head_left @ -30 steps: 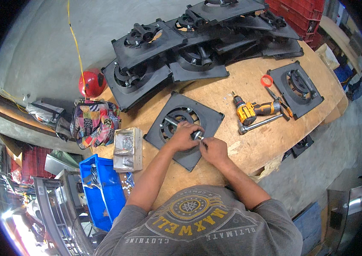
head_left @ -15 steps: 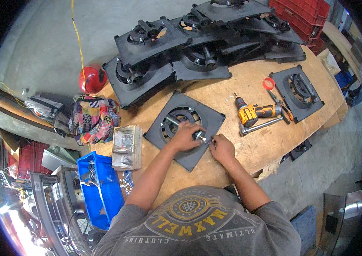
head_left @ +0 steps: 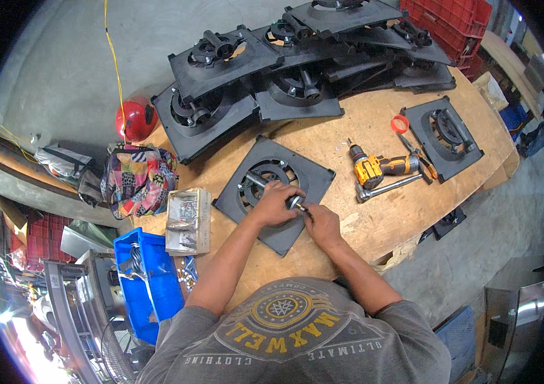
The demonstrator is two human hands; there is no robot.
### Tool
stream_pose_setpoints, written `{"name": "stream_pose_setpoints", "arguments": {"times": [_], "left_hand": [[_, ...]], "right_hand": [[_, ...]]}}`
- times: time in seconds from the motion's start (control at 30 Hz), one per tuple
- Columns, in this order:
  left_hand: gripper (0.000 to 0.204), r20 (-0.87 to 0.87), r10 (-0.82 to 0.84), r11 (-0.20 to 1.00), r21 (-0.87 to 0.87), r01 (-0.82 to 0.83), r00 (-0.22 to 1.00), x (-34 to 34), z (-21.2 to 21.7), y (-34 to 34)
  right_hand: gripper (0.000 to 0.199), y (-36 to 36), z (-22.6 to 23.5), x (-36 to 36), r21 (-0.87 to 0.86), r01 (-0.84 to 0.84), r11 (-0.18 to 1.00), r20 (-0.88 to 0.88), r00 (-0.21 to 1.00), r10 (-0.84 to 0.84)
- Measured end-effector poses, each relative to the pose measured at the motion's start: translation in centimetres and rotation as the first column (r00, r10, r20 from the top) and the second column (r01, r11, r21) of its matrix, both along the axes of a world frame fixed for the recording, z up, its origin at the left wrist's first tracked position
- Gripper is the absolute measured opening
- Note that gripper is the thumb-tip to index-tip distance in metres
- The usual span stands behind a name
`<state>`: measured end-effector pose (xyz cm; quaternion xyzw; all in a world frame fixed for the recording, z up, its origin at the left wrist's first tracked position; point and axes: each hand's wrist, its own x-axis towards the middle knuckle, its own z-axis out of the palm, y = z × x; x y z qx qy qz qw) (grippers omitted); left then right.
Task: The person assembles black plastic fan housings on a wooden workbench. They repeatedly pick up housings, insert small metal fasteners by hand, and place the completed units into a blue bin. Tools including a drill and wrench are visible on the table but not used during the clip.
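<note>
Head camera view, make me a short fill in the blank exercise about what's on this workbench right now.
1. Both hands, the left hand and right hand, work on a black square ____ frame.
2. The cordless drill lying to its right is yellow and ____.
3. The helmet by the wall is ____.

Missing words: fan; black; red

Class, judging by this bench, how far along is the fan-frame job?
Done, apparently: a stack of black frames at the table's far edge. In hand: left hand and right hand work a small metal part on one frame. Left: another frame beside the drill.
</note>
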<state>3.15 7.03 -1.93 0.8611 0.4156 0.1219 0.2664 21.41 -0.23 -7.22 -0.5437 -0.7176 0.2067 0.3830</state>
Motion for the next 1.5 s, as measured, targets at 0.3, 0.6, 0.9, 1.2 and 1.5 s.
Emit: {"name": "stream_pose_setpoints", "arguments": {"times": [0.3,0.6,0.9,1.2,1.5], "left_hand": [[0.047,-0.006,0.005,1.000,-0.006,-0.005,1.000,0.0,0.0,-0.1],[0.046,-0.005,0.011,1.000,0.028,-0.011,1.000,0.0,0.2,-0.1],[0.049,0.005,0.013,1.000,0.005,-0.013,1.000,0.0,0.0,-0.2],[0.048,-0.005,-0.006,1.000,0.029,0.006,1.000,-0.1,-0.2,-0.1],[0.049,0.034,-0.004,1.000,-0.015,0.004,0.999,-0.1,0.0,-0.1]], "right_hand": [[0.020,0.6,0.4,0.3,-0.164,-0.023,0.986,-0.198,0.980,-0.009],[0.021,2.3,-3.0,0.2,-0.709,-0.316,0.631,-0.648,0.645,-0.405],[0.036,-1.0,-1.8,0.1,-0.068,0.099,0.993,-0.026,0.995,-0.101],[0.028,0.6,-0.4,1.0,-0.055,-0.060,0.997,0.025,0.998,0.061],[0.020,0.8,-1.9,-1.0,-0.384,0.001,0.923,-0.536,0.814,-0.224]]}}
